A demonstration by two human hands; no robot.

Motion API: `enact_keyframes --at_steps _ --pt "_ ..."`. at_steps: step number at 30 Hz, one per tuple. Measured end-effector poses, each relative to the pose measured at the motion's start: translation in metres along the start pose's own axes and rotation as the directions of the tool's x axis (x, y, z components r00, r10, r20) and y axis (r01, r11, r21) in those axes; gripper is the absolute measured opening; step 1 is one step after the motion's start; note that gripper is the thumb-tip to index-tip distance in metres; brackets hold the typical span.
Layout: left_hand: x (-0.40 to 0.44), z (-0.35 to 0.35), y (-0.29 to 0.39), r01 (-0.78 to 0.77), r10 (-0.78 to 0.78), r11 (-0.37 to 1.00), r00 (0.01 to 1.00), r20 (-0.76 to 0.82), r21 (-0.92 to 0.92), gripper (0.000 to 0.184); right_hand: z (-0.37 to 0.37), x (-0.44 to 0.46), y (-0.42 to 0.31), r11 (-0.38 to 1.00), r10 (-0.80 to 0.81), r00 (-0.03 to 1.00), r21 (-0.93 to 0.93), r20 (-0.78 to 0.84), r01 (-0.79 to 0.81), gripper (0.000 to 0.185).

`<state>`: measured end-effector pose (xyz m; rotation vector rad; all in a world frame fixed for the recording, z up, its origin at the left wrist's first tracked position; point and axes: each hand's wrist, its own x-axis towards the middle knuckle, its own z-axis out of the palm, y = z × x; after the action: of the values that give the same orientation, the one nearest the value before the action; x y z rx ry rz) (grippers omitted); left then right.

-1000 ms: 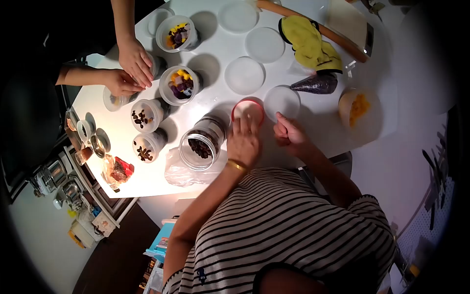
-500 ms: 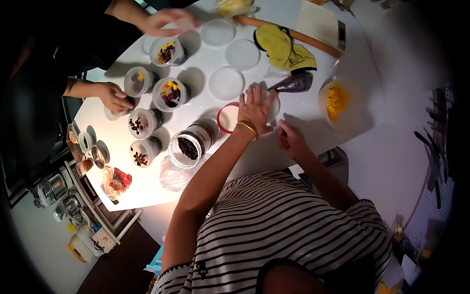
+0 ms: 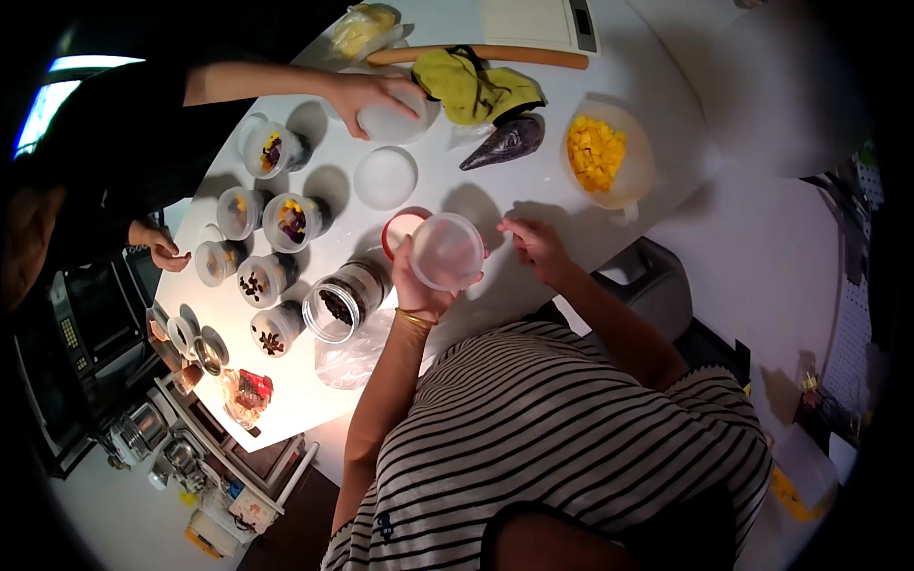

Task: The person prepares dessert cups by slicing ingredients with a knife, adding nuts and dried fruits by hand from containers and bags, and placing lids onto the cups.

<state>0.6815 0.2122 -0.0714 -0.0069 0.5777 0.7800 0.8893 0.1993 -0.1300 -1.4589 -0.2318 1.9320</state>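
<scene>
Lid (image 3: 447, 252) in half-curled left hand (image 3: 425, 293)

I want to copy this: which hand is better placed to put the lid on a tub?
Probably the left hand: it holds the clear lid and is nearer the tubs. The right hand holds no lid and is farther away.

Left hand (image 3: 425, 288) holding a translucent lid (image 3: 447, 251), right hand (image 3: 541, 249) apart, open jar (image 3: 354, 290) and cups (image 3: 297, 225) on white table (image 3: 438, 169)
</scene>
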Motion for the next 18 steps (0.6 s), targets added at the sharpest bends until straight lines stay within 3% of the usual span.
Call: enact_keyframes --at_steps 1,2,3,4,5,6,8,10,11,13,14,16,18 --pt "0.004 -0.012 -0.005 -0.011 0.011 1.000 1.000 -0.001 0.006 0.071 0.002 0.001 -0.001 0.997 -0.045 0.999 -0.064 -0.013 0.044 0.024" --pt "0.013 -0.029 -0.012 -0.165 0.222 0.837 0.974 -0.049 0.521 0.064 0.005 0.004 -0.004 0.988 -0.095 0.995 -0.128 -0.021 0.091 0.023" --pt "0.020 -0.035 -0.019 -0.207 0.423 0.417 0.906 0.013 0.885 0.057 0.007 0.007 -0.001 0.987 -0.098 0.995 -0.130 -0.007 0.096 0.023" --pt "0.021 0.004 -0.022 -0.264 0.600 0.065 0.781 0.174 0.962 0.041 0.006 0.012 0.005 0.987 -0.146 0.986 -0.079 -0.081 0.140 0.022" --pt "0.025 0.012 -0.015 -0.267 0.615 0.059 0.769 0.175 0.962 0.041 0.006 0.015 0.007 0.981 -0.193 0.969 -0.033 -0.156 0.190 0.021" --pt "0.030 0.017 -0.006 -0.136 0.596 -0.240 0.761 0.257 0.961 0.058 0.007 0.016 0.006 0.962 -0.271 0.952 -0.009 -0.139 0.272 0.019" --pt "0.051 0.008 0.023 0.077 0.654 -0.474 0.698 0.292 0.877 0.072 0.011 0.014 -0.004 0.955 -0.298 0.947 -0.042 -0.120 0.295 0.019" --pt "0.069 0.001 0.053 0.385 0.735 -0.606 0.606 0.304 0.696 0.080 0.009 0.012 -0.008 0.946 -0.322 0.942 -0.076 -0.090 0.316 0.017" --pt "0.078 0.000 0.067 0.385 0.740 -0.602 0.597 0.308 0.699 0.080 0.011 0.011 -0.006 0.943 -0.330 0.940 -0.083 -0.083 0.323 0.017" --pt "0.099 -0.001 0.092 0.552 0.765 -0.536 0.637 0.091 0.639 0.082 0.017 0.009 -0.004 0.953 -0.287 0.953 -0.127 -0.098 0.274 0.016" --pt "0.113 -0.004 0.098 0.548 0.769 -0.536 0.630 0.105 0.642 0.082 0.017 0.011 -0.003 0.953 -0.256 0.965 -0.180 -0.055 0.243 0.014" --pt "0.143 -0.011 0.105 0.432 0.610 -0.707 0.774 0.172 0.560 0.082 0.022 0.008 0.000 0.944 -0.271 0.963 -0.203 -0.017 0.262 0.016" --pt "0.160 -0.012 0.108 0.385 0.599 -0.677 0.783 0.166 0.628 0.073 0.026 0.002 0.002 0.927 -0.294 0.956 -0.249 -0.010 0.282 0.017"
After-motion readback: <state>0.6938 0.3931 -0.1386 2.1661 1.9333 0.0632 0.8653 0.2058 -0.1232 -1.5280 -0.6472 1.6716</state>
